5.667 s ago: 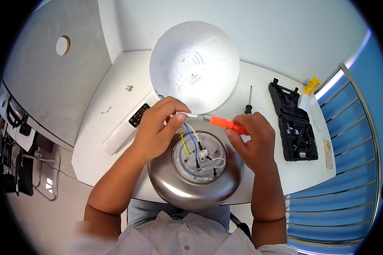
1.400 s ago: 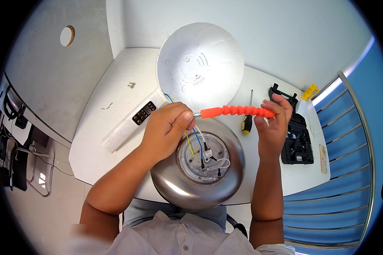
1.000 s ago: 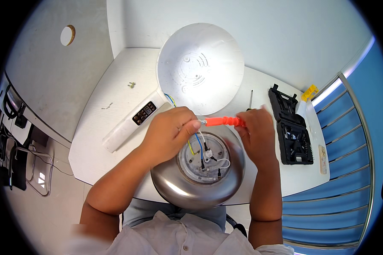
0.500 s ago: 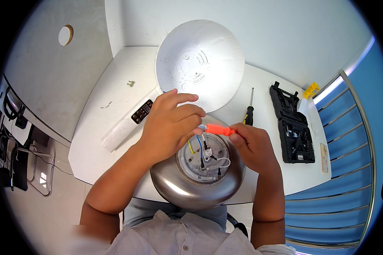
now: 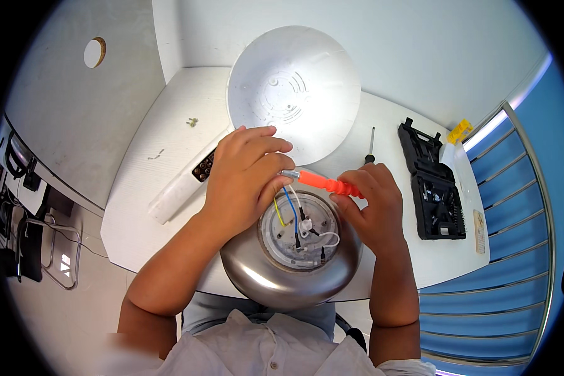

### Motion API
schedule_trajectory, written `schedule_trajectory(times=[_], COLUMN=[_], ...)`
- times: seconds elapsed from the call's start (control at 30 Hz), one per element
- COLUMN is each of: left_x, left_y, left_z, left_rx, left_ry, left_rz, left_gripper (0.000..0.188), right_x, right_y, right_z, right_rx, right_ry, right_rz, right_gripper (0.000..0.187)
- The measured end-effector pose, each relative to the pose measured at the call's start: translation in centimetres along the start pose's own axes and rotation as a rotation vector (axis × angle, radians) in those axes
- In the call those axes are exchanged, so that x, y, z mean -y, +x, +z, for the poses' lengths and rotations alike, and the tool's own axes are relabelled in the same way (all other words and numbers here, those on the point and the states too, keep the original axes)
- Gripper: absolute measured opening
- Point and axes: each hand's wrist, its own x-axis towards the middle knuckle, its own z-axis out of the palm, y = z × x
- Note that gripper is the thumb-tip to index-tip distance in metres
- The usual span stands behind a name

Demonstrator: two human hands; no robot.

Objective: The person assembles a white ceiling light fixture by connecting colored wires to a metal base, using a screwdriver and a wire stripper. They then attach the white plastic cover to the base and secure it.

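Nearest, overhanging the front edge of the white table (image 5: 138, 219): round brushed-metal lamp base (image 5: 282, 282) with white inner plate. Just above the base, left hand (image 5: 244, 182), fingers curled, pinching the blue and yellow wires (image 5: 285, 207) by a small white connector. Right of the base, right hand (image 5: 370, 207) closed around the orange-handled screwdriver (image 5: 326, 183), tip at the connector. Beyond the base, white dome-shaped lamp cover (image 5: 293, 84); bare tabletop far left. Far right, open black tool case (image 5: 432, 182) near the table edge.

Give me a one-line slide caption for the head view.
Left hand pinches wires above a metal lamp base while the right hand applies an orange screwdriver.
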Motion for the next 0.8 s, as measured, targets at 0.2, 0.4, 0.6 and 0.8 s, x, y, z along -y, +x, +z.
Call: schedule_trajectory(times=[0.2, 0.4, 0.6, 0.8], left_x=[0.2, 0.9, 1.0, 0.6], left_y=[-0.1, 0.0, 0.1, 0.1], left_z=[0.1, -0.1, 0.0, -0.1], left_rx=[-0.019, -0.076, -0.257, -0.204], left_ry=[-0.074, -0.124, -0.22, -0.165], left_rz=[-0.013, -0.051, -0.185, -0.127], left_gripper=[0.018, 0.014, 0.015, 0.016], right_x=[-0.1, -0.4, -0.6, -1.2], right_y=[0.0, 0.1, 0.1, -0.1], right_z=[0.2, 0.1, -0.1, -0.2], right_rx=[-0.051, -0.07, -0.101, -0.094], right_ry=[0.0, -0.004, 0.169, 0.149], right_rz=[-0.02, -0.029, 0.057, 0.009], right_gripper=[0.024, 0.023, 0.022, 0.021])
